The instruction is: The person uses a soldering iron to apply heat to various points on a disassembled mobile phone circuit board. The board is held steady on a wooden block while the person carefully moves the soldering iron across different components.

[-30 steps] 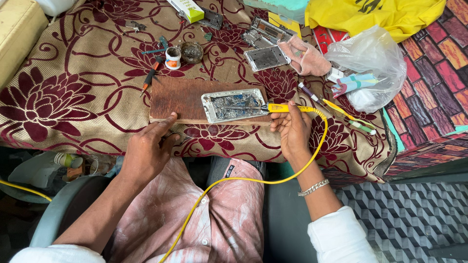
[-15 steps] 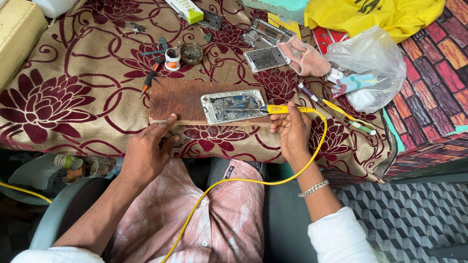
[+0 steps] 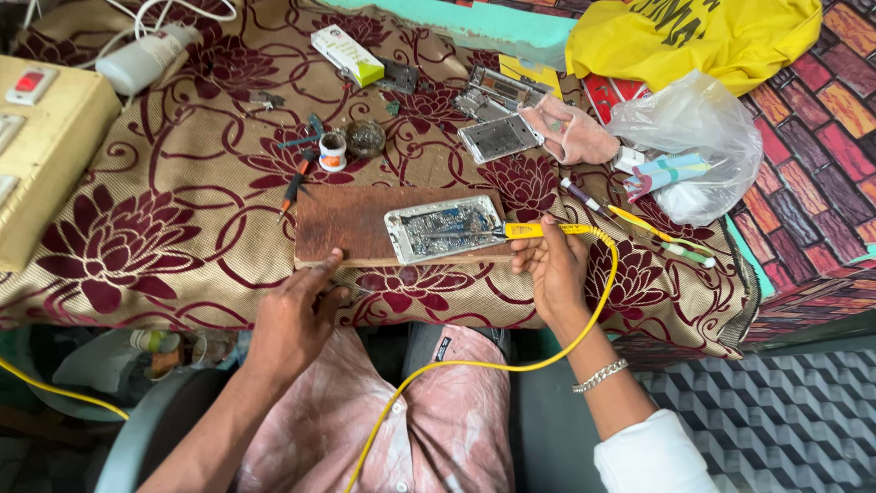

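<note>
An opened phone body [image 3: 444,227] with its circuit board exposed lies on a brown wooden board [image 3: 347,224] at the table's near edge. My right hand [image 3: 550,270] grips a yellow soldering iron [image 3: 538,230] whose metal tip reaches left over the phone's board. Its yellow cord [image 3: 511,365] loops down across my lap. My left hand [image 3: 294,315] rests at the wooden board's front left edge, fingertips touching it; whether it holds anything I cannot tell.
A floral maroon cloth [image 3: 164,219] covers the table. On it lie a small round pot [image 3: 333,151], an orange-handled tool [image 3: 294,187], a second phone frame [image 3: 499,137], a pink cloth [image 3: 570,128], a clear plastic bag [image 3: 693,146], a yellow bag [image 3: 693,36] and a beige box [image 3: 41,155].
Both hands keep their places; the soldering iron's tip stays over the phone board. Only the camera view has shifted slightly.
</note>
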